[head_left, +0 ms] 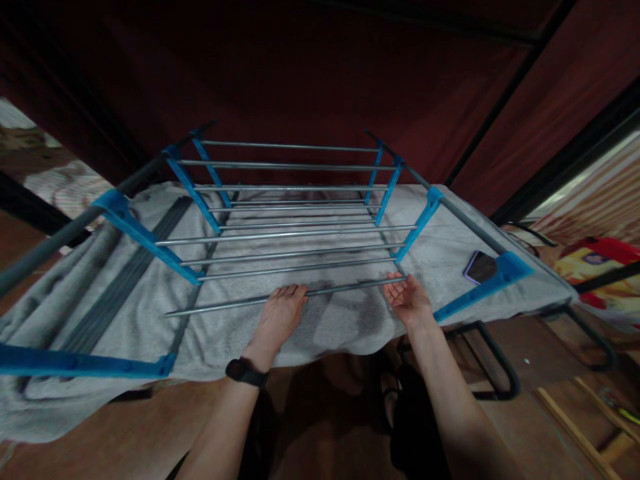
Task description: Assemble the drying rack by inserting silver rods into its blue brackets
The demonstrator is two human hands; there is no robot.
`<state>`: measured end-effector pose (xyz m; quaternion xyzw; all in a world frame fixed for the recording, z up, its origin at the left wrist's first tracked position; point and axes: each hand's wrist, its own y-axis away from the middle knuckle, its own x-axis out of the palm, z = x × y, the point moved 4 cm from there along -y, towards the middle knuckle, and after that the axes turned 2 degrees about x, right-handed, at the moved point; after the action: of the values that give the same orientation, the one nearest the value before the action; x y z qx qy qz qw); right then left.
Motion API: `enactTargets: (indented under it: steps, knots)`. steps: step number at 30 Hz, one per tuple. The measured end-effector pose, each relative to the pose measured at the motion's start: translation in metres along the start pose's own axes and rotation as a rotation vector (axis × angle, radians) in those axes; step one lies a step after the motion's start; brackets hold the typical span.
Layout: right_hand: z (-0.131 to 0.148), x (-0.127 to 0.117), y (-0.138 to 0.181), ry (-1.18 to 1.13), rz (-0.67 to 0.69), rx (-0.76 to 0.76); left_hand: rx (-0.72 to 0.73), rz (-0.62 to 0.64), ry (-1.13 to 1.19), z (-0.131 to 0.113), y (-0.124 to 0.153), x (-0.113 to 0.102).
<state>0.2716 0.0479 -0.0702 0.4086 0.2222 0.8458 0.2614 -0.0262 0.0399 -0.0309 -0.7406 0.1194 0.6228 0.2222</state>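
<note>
Rod (350, 287) (metallic) in left fingers (299, 291); fuzzy cloth (350, 321).

A purple-edged phone (480, 267) lies on a grey blanket (345, 327). A red-and-yellow bag (595, 270) sits at far right

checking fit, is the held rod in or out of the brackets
Out: the rod ends by the right hand, its left end off the blue bracket.
</note>
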Motion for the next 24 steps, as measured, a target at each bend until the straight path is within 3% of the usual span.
enactTargets:
  steps: [24]
  knots:
    - [-0.0011, -0.0004, -0.0008, 0.007, -0.009, 0.007, 0.004, -0.014, 0.079, 0.0035, 0.0012, 0.0024]
